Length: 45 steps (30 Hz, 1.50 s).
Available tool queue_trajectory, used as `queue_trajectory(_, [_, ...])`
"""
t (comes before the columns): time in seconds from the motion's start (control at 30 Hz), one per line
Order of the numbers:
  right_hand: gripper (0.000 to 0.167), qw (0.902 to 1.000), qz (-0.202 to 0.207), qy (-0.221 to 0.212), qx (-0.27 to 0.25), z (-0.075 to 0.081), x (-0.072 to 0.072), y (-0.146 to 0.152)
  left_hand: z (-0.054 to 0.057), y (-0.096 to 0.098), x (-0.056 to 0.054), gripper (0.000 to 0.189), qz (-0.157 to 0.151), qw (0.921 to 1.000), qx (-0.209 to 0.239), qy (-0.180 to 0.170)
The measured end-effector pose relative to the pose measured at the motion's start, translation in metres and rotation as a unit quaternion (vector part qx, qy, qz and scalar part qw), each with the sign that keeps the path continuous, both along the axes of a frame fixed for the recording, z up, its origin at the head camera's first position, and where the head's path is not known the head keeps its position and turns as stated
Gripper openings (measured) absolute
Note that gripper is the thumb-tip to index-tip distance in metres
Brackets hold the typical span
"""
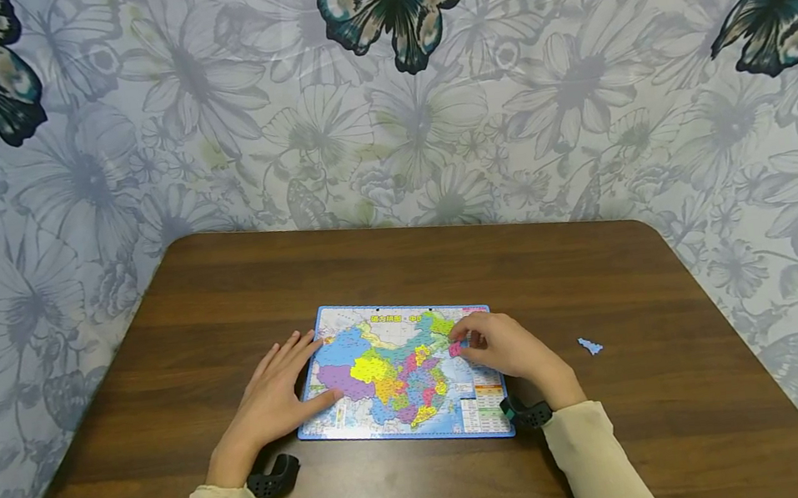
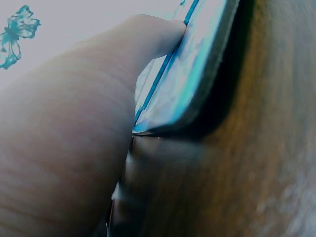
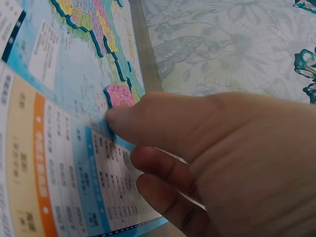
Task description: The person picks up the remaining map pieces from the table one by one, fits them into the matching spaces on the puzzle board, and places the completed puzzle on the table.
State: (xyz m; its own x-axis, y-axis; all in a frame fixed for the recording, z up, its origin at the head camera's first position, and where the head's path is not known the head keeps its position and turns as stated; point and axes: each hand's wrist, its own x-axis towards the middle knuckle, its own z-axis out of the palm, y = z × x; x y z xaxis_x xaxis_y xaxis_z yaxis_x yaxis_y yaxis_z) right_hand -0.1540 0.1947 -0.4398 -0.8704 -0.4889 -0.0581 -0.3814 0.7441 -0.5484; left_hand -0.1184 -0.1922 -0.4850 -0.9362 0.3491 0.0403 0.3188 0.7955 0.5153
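Observation:
A map puzzle board (image 1: 392, 425) with a blue rim and multicoloured pieces lies flat on the table. My left hand (image 1: 274, 392) rests along its left side, fingers spread and thumb on the lower left of the board. In the left wrist view the thumb (image 2: 158, 37) touches the board's surface near the edge. My right hand (image 1: 510, 344) pinches a small pink puzzle piece (image 3: 120, 95) at the right side of the map, just below the green area. The piece is at the board's surface; whether it is seated I cannot tell.
A light blue puzzle piece (image 1: 589, 346) lies on the brown wooden table (image 1: 693, 412), right of the board. Behind the table hangs a pale flowered cloth (image 1: 325, 149) with butterflies. Each wrist wears a black band (image 1: 275, 477).

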Motion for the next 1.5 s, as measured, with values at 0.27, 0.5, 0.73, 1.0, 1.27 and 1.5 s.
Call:
queue_trajectory(0.27, [0.019,1.0000,-0.004,-0.002,0.001,-0.0027,-0.0012,0.0008,0.0000,0.0008,0.0004,0.093,0.000,1.0000,0.003,-0.001])
queue_trajectory(0.5, [0.018,1.0000,-0.002,-0.001,-0.003,-0.0028,-0.0009,0.0018,0.0005,0.0014,-0.0002,0.092,-0.002,1.0000,0.002,0.003])
queue_trajectory(0.73, [0.018,1.0000,-0.001,-0.002,-0.006,-0.0020,-0.0019,0.0013,0.0010,0.0015,-0.0016,0.094,0.000,1.0000,-0.004,-0.008])
queue_trajectory(1.0, [0.022,0.9998,0.016,-0.010,0.001,-0.0028,-0.0012,0.0000,0.0011,0.0020,-0.0005,0.093,0.000,1.0000,0.000,0.000])
queue_trajectory(1.27, [0.021,0.9998,0.016,-0.012,-0.001,-0.0021,-0.0006,-0.0018,0.0000,0.0013,-0.0005,0.094,-0.001,1.0000,0.001,-0.001])
queue_trajectory(1.5, [0.021,0.9998,0.019,-0.005,0.001,0.0001,-0.0008,0.0017,-0.0019,0.0009,-0.0027,0.094,0.001,1.0000,-0.003,-0.007])
